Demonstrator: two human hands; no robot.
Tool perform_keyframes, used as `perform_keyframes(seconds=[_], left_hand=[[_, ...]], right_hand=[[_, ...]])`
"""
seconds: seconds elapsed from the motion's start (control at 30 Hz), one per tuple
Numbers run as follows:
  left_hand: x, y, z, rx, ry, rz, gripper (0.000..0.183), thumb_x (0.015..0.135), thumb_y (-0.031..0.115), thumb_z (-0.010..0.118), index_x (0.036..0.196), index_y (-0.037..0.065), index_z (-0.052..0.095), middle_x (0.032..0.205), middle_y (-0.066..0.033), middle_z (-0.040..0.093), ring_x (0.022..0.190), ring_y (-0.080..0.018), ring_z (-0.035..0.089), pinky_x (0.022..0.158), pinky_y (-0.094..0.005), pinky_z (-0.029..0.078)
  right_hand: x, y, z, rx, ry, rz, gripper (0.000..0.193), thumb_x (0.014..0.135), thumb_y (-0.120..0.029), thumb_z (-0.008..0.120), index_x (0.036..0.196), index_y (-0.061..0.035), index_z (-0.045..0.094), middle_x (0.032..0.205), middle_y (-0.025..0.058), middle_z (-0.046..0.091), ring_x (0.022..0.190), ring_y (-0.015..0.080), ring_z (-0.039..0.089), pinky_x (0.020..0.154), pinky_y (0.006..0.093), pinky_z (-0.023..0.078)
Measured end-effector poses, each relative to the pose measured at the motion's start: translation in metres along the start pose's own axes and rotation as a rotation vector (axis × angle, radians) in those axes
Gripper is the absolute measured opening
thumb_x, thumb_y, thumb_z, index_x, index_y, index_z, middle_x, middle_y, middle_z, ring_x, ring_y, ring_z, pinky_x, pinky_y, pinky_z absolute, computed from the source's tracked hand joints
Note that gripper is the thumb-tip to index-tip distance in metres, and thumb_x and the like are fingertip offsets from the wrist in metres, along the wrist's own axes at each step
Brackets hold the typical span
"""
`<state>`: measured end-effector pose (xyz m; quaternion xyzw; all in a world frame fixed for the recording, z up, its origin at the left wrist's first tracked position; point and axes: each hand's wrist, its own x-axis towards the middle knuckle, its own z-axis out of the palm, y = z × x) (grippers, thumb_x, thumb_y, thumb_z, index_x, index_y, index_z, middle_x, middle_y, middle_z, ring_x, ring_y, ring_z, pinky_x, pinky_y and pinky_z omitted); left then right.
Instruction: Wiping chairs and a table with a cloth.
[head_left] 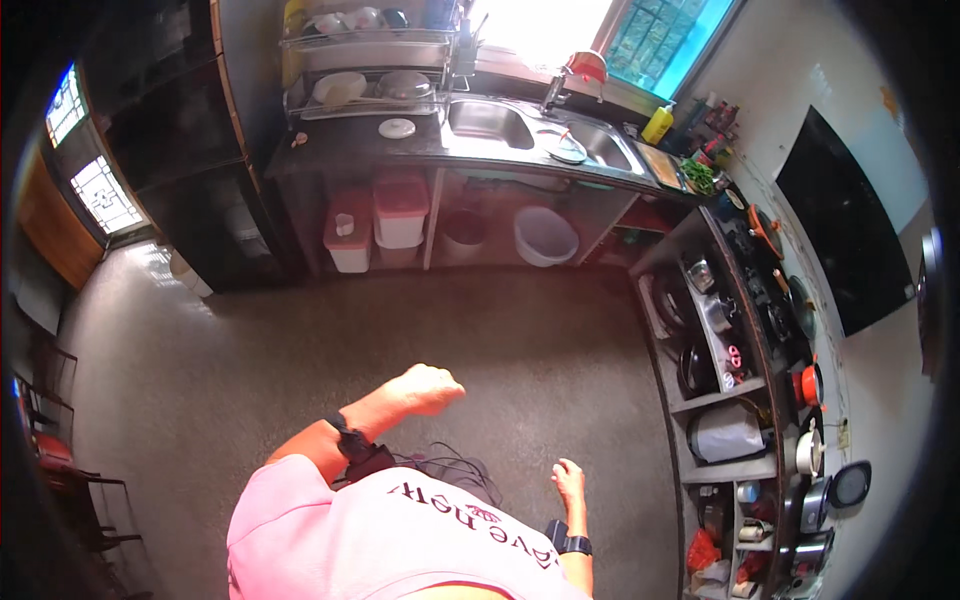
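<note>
My left hand is held in front of me above the floor, its fingers curled in and nothing showing in them. A dark band sits on that arm. My right hand hangs lower beside my body, fingers loosely bent and a little apart, holding nothing that I can see. A black watch is on the right wrist. Neither hand touches any object. Dark cables hang at my waist, between the two arms.
Ahead stands a dark counter with a double sink and a dish rack. Red-lidded bins and a pale basin sit underneath. Open shelves with pots line the right. A dark cabinet and chairs stand left.
</note>
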<state>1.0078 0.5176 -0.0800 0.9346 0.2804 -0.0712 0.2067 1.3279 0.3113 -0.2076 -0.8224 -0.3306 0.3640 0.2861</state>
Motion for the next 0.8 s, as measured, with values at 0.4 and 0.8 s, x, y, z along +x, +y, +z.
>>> perform_keyframes(seconds=[0.4, 0.8], left_hand=[[0.089, -0.079, -0.097, 0.002, 0.028, -0.428, 0.026, 0.074, 0.016, 0.053, 0.099, 0.013, 0.059, 0.083, -0.0118, 0.061, 0.080, -0.0285, 0.059, 0.066, -0.0392, 0.048], [0.158, -0.150, -0.153, -0.101, 0.023, -0.600, 0.031, 0.076, 0.022, 0.055, 0.106, 0.012, 0.057, 0.096, -0.0098, 0.061, 0.089, -0.0267, 0.058, 0.073, -0.0380, 0.048]], right_hand=[[0.277, -0.129, -0.016, -0.166, -0.124, -0.452, 0.035, 0.075, -0.017, 0.053, 0.104, 0.0019, 0.056, 0.075, 0.0075, 0.061, 0.060, 0.0107, 0.056, 0.056, 0.0248, 0.045], [0.415, -0.453, 0.031, -0.023, -0.194, -1.205, 0.019, 0.079, -0.011, 0.053, 0.094, -0.0011, 0.060, 0.070, 0.0085, 0.062, 0.059, 0.0138, 0.059, 0.055, 0.0244, 0.046]])
